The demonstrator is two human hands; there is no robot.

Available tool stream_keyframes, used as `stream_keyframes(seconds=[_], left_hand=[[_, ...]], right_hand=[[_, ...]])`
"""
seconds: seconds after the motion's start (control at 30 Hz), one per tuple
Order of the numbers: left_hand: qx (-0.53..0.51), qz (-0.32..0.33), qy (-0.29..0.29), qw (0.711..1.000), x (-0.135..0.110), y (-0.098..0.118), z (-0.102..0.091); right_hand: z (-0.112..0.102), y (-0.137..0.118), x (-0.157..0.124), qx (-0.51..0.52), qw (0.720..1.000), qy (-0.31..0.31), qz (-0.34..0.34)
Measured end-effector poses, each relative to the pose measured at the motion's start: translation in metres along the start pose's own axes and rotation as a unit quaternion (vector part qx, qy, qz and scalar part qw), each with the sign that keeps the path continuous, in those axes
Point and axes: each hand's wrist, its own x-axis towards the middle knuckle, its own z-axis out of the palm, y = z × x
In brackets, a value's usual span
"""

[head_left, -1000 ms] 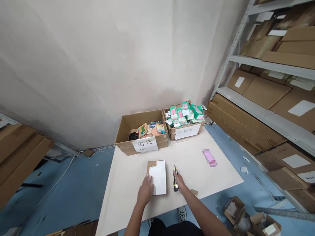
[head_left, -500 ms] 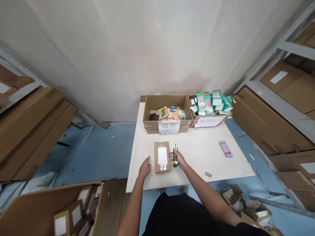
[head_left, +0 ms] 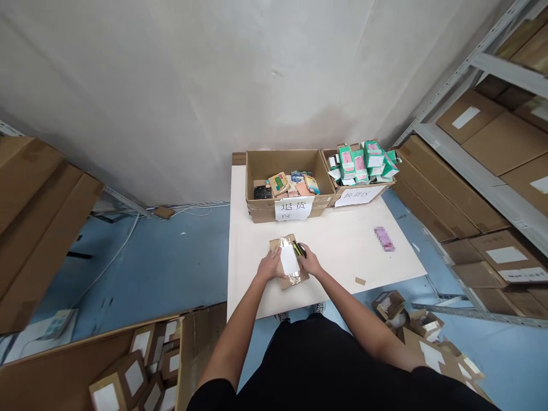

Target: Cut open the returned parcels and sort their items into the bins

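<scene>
A small taped cardboard box [head_left: 290, 260] with a white label lies on the white table [head_left: 338, 245], turned slightly askew. My left hand [head_left: 269, 265] grips its left side, thumb and fingers reaching over the edge onto the top. In my right hand [head_left: 310, 262] is a yellow-and-black utility knife [head_left: 299, 249], held at the box's right edge with its front end pointing away from me. Whether the blade is out or touches the tape is too small to make out.
Behind the box stand an open carton [head_left: 261, 214] of small packets and another carton [head_left: 338, 200] heaped with green-and-white boxes. A pixelated pink item [head_left: 384, 239] and a cardboard scrap [head_left: 360, 281] lie to the right. A large carton [head_left: 188, 348] of parcels is at lower left.
My left hand has moved from beside the box onto its left side. The box has turned a little, and the utility knife has come to its right edge, tilted. The view has shifted.
</scene>
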Motion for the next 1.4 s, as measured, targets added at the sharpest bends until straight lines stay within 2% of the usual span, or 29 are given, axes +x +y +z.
stream_keyframes(seconds=[0.13,0.23,0.43,0.57,0.73,0.87,1.0,1.07,1.13,1.2,1.3,1.4], left_hand=[[-0.023,-0.022,0.025,0.999,0.010,0.041,0.019],[-0.035,-0.046,0.028,0.998,0.013,0.063,0.025],[-0.054,-0.109,0.039,0.992,0.004,0.068,0.022],[-0.058,-0.114,0.042,0.991,0.002,0.065,0.022],[-0.060,-0.106,0.055,0.991,0.005,0.062,0.025],[-0.064,-0.104,0.070,0.990,0.009,0.059,0.029],[-0.077,-0.086,0.086,0.990,0.013,0.053,0.038],[-0.094,-0.060,0.111,0.988,0.014,0.049,0.045],[-0.107,-0.034,0.145,0.983,0.014,0.049,0.052],[-0.114,-0.030,0.176,0.977,0.015,0.055,0.059],[-0.123,-0.067,0.222,0.965,0.019,0.080,0.072],[-0.139,-0.116,0.258,0.949,0.023,0.122,0.088]], right_hand=[[0.007,-0.019,0.022,-0.113,0.990,0.004,-0.089],[0.012,-0.031,0.035,-0.190,0.978,-0.017,-0.085],[0.007,-0.027,0.034,-0.291,0.953,-0.057,-0.065],[-0.001,-0.015,0.018,-0.326,0.940,-0.091,-0.032],[-0.016,-0.009,-0.016,-0.351,0.927,-0.131,0.013],[-0.042,0.001,-0.052,-0.355,0.918,-0.176,0.035],[-0.073,0.028,-0.085,-0.357,0.908,-0.213,0.051],[-0.085,0.045,-0.095,-0.337,0.926,-0.163,0.048],[-0.089,0.062,-0.097,-0.297,0.951,-0.061,0.063],[-0.084,0.077,-0.091,-0.244,0.964,0.031,0.097],[-0.068,0.093,-0.064,-0.164,0.973,0.091,0.134],[-0.062,0.098,-0.025,-0.121,0.979,0.103,0.128]])
